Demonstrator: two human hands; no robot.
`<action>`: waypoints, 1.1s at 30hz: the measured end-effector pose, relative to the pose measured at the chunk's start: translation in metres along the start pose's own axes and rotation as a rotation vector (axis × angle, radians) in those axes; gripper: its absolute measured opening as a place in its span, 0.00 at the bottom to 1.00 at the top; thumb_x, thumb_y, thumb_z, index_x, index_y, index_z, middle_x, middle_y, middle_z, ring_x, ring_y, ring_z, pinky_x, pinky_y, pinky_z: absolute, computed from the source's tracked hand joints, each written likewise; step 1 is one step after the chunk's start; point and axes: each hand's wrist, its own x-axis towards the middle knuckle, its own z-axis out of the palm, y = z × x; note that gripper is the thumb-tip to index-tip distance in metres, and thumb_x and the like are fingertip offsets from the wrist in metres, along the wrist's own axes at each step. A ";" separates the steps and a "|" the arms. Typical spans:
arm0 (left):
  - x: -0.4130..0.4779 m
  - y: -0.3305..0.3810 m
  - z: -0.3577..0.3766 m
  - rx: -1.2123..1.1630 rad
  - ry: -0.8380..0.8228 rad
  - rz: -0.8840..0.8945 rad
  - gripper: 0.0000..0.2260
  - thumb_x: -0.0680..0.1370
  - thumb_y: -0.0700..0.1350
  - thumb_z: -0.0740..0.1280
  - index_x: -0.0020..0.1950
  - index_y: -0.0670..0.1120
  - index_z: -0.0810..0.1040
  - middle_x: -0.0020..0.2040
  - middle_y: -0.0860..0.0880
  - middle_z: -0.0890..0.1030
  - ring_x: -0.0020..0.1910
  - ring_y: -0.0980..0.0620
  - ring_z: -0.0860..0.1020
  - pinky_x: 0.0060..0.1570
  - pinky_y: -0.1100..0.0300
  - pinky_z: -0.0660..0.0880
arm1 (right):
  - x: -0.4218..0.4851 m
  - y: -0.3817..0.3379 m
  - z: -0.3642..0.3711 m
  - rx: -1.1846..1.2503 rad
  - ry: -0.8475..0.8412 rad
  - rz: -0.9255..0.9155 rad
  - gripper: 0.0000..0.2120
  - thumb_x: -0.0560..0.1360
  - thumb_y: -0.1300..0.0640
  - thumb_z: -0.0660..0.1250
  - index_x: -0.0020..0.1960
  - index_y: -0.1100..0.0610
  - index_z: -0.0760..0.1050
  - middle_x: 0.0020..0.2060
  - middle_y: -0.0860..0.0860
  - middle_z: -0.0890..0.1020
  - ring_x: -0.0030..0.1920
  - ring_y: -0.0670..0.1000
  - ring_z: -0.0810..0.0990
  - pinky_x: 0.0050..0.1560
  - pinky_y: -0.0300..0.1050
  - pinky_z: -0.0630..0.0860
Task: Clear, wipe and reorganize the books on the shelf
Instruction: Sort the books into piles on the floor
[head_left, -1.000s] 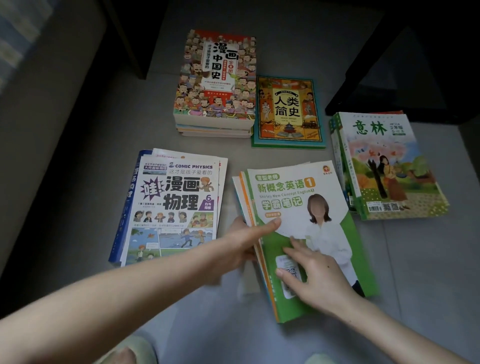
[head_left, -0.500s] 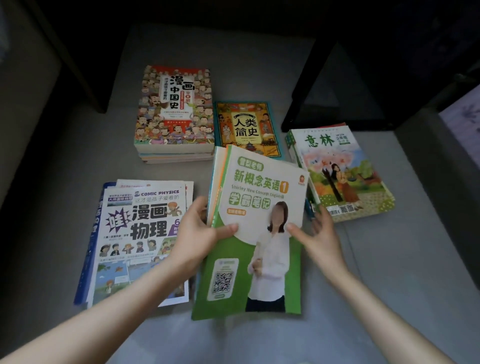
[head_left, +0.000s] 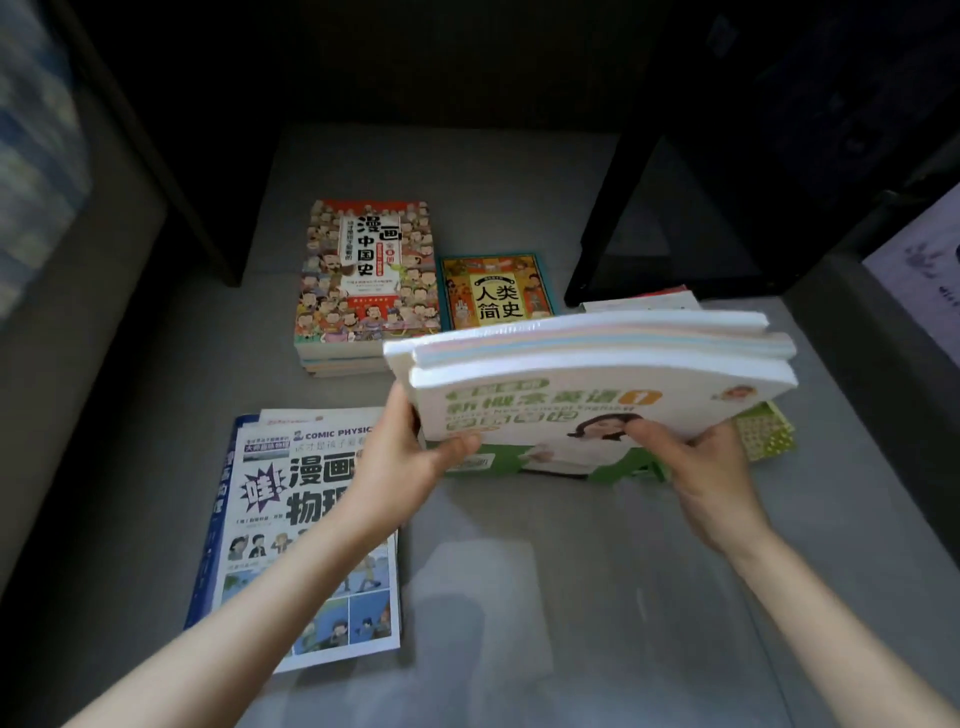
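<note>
A stack of green-and-white English workbooks (head_left: 582, 395) is lifted off the grey surface, top edge tipped toward me so the page edges show. My left hand (head_left: 405, 457) grips its left side, thumb on the cover. My right hand (head_left: 696, 462) grips the right side, thumb on the cover too. A comic physics pile (head_left: 291, 530) lies flat under my left forearm. Behind stand a comic Chinese history stack (head_left: 366, 280) and a teal history book (head_left: 496, 293). The stack with the green patterned cover (head_left: 763, 431) is mostly hidden behind the lifted books.
The books lie on a grey cushioned surface (head_left: 519, 597). A dark shelf frame (head_left: 623, 208) rises at the back right, with another dark upright (head_left: 171, 171) at the back left. A grey padded edge (head_left: 872, 395) runs along the right.
Both hands have closed on the workbook stack and raised it off the surface, tilting it up. Before, it lay flat with the hands at its sides. The view has moved closer.
</note>
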 end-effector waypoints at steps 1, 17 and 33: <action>0.005 -0.004 0.001 0.029 -0.013 -0.006 0.25 0.70 0.35 0.74 0.65 0.44 0.72 0.58 0.50 0.81 0.58 0.54 0.79 0.55 0.51 0.79 | 0.000 0.005 0.001 -0.013 0.001 0.020 0.17 0.66 0.65 0.71 0.52 0.53 0.75 0.44 0.41 0.85 0.48 0.41 0.82 0.48 0.36 0.78; 0.037 -0.007 0.032 -0.100 0.106 -0.510 0.14 0.71 0.40 0.75 0.54 0.42 0.78 0.51 0.46 0.83 0.45 0.50 0.82 0.39 0.59 0.80 | 0.038 0.027 0.014 -0.238 0.020 0.217 0.18 0.69 0.67 0.74 0.54 0.50 0.78 0.51 0.47 0.84 0.51 0.46 0.82 0.52 0.45 0.79; 0.069 -0.046 0.046 0.213 0.037 -0.693 0.08 0.77 0.36 0.60 0.51 0.43 0.76 0.57 0.43 0.80 0.54 0.44 0.78 0.56 0.51 0.77 | 0.081 0.084 0.050 -1.104 0.000 0.517 0.18 0.76 0.54 0.68 0.59 0.64 0.69 0.54 0.59 0.80 0.51 0.60 0.80 0.37 0.46 0.71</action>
